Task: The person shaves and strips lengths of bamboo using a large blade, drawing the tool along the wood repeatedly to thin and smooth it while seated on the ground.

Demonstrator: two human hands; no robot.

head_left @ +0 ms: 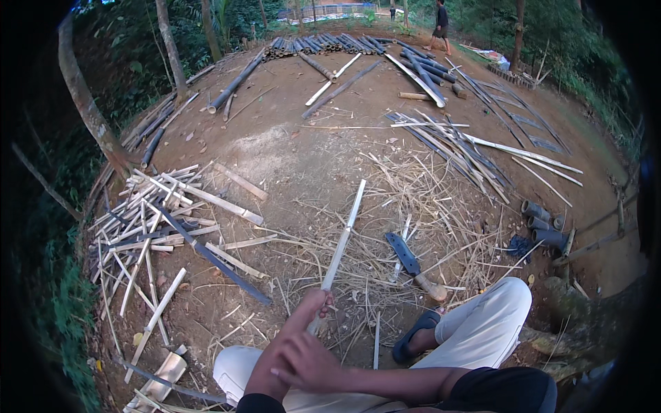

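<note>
My left hand [319, 301] is closed round the lower part of a long, pale bamboo strip [342, 241], which points up and away from me over the ground. My right hand [310, 363] crosses in front of my body and rests against my left forearm. Nothing shows in it, and its thumb and fingers are apart. To the right of the strip, a machete [405, 256] with a dark blade and a wooden handle lies on the shavings. Its handle end is close to my sandalled foot [416, 336].
Split bamboo pieces [155, 227] form a heap at left. Thin shavings [441, 206] cover the ground ahead and right. Dark bamboo poles [323, 45] are stacked far off, near a walking person [441, 27]. Short dark tubes [549, 237] lie at right, beyond my bent knee.
</note>
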